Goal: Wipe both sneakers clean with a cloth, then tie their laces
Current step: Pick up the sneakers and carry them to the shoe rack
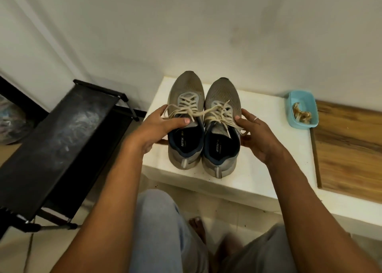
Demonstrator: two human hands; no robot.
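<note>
Two grey sneakers with navy lining stand side by side on a white ledge [268,169], toes toward the wall. My left hand [159,125] grips the left sneaker [186,86] at its outer side, thumb on the tongue. The right sneaker [224,92] is clasped from its outer side by my right hand [256,134], thumb near the eyelets. Their cream laces [198,113] lie loose and untied, crossing between both shoes. A crumpled tan cloth [301,113] sits inside a light blue tub [297,99] at the right.
A black metal shoe rack [57,140] stands to the left on the floor. A wooden board [349,148] covers the ledge at the right. A white wall rises just behind the sneakers. My knees and a bare foot are below.
</note>
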